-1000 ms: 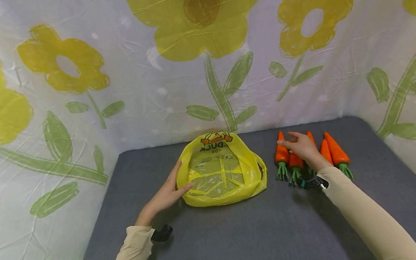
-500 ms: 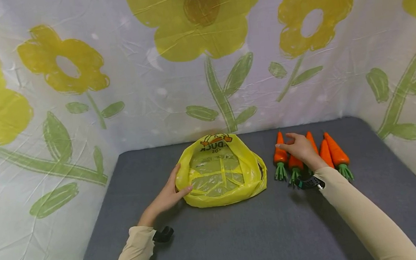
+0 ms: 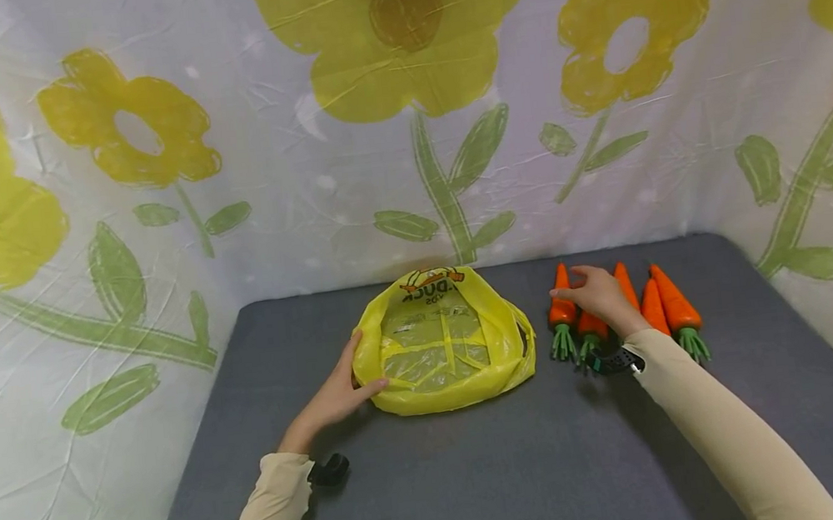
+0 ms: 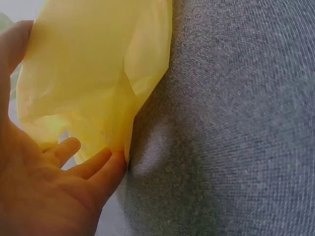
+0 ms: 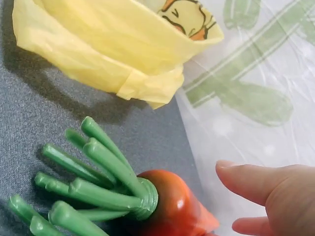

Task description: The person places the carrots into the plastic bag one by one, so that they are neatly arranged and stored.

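Note:
A yellow plastic bag (image 3: 501,337) with a duck print lies mid-table, its mouth spread toward me. My left hand (image 3: 333,398) holds its left side, thumb over the rim and fingers against the outer wall. In the left wrist view the fingers (image 4: 106,172) press lightly on the yellow film. My right hand (image 3: 604,296) hovers over a row of orange toy carrots, thumb and index apart. Its thumb overlaps the leftmost carrot (image 3: 561,309) in the head view. That carrot's green stems (image 5: 103,172) point toward the bag in the right wrist view. A second carrot (image 3: 590,325) is partly under the hand.
More carrots (image 3: 677,306) lie at the right, one partly hidden by my right hand. Grey cloth covers the table (image 3: 438,484). A white curtain (image 3: 292,222) printed with yellow flowers stands along the back and both sides. Each wrist wears a dark strap (image 3: 614,361).
My right hand and forearm have shifted slightly left over the carrots. My left hand and the bag stay almost where they were.

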A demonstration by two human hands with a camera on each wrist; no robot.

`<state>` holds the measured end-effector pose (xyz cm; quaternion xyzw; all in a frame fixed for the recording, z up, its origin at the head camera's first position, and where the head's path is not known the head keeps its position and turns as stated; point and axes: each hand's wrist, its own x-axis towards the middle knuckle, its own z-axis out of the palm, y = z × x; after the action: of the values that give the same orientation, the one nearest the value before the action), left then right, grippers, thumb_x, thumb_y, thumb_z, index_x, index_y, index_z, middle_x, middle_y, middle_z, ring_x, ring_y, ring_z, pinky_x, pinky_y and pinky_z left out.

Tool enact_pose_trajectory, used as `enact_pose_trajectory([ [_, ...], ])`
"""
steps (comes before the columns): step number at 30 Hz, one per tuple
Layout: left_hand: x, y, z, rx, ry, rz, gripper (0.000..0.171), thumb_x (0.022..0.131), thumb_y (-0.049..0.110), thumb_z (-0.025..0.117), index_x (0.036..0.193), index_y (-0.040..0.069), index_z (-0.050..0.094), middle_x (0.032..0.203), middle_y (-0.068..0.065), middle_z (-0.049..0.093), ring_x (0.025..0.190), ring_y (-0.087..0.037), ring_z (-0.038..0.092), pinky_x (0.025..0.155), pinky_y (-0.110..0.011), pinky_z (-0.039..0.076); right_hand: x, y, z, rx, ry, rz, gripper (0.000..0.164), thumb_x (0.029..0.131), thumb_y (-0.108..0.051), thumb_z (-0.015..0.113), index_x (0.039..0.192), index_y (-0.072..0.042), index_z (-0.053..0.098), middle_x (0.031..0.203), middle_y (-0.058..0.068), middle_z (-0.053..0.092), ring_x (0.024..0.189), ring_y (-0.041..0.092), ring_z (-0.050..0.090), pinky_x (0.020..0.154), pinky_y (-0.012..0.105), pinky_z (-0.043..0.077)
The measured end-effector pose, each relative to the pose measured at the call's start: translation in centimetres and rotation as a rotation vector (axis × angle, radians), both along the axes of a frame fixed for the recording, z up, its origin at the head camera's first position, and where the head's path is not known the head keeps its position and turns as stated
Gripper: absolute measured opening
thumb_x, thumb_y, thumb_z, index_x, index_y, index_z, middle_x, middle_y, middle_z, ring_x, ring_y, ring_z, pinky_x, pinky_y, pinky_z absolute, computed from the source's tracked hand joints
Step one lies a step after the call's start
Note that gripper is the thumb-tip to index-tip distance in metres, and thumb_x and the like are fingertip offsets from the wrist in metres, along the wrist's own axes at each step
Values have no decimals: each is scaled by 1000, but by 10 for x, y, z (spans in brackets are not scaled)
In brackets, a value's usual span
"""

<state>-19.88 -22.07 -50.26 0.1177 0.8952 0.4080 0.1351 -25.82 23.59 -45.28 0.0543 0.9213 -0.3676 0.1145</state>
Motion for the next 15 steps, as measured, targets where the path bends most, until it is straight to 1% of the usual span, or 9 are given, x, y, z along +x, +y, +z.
enact_pose_trajectory([
  [2,0,-1,-1,14,5,3,99,94,41,66,160,16,-4,167,-20,2,153,-41,15,118,-60,28,-2,-1,-1,6,-4,2,83,95,-41,63,154,4,26,146,33,45,127,46,51,102,54,47],
  [4,-1,-1,-1,23,32,0,95,96,39,64,161,17,-2,167,-19,3,153,-41,13,118,-62,26,-2,-2,-1,17,-13,8,82,95,-39,64,153,4,28,145,33,45,127,46,51,102,54,47],
  [7,-3,0,0,34,84,-32,85,98,36,63,161,22,8,167,-16,10,153,-41,14,117,-65,24,-3,-3,-3,10,-36,8,79,94,-36,65,153,3,30,147,31,44,129,46,49,103,54,47],
  [9,-4,1,2,27,108,-51,77,98,34,62,160,25,17,166,-15,16,153,-41,16,116,-68,23,-4,-3,-3,13,-47,5,78,94,-34,66,153,3,30,148,31,42,130,46,48,102,54,47],
  [10,-5,1,3,20,116,-57,73,99,34,61,159,25,20,165,-15,20,152,-42,18,116,-68,22,-4,-3,-4,10,-52,1,77,94,-33,66,153,2,31,149,31,42,131,46,47,103,54,47],
  [12,-5,2,5,10,113,-50,70,99,34,60,158,24,24,164,-14,24,151,-41,21,116,-67,23,-4,-4,-5,6,-54,-2,76,95,-33,66,153,2,31,149,31,42,131,46,47,102,54,47],
  [15,-6,1,4,-5,99,-27,74,98,35,61,159,22,22,164,-15,24,151,-40,23,118,-63,24,-6,-6,-4,1,-55,3,76,95,-33,66,153,2,31,149,31,41,130,47,47,101,54,47],
])
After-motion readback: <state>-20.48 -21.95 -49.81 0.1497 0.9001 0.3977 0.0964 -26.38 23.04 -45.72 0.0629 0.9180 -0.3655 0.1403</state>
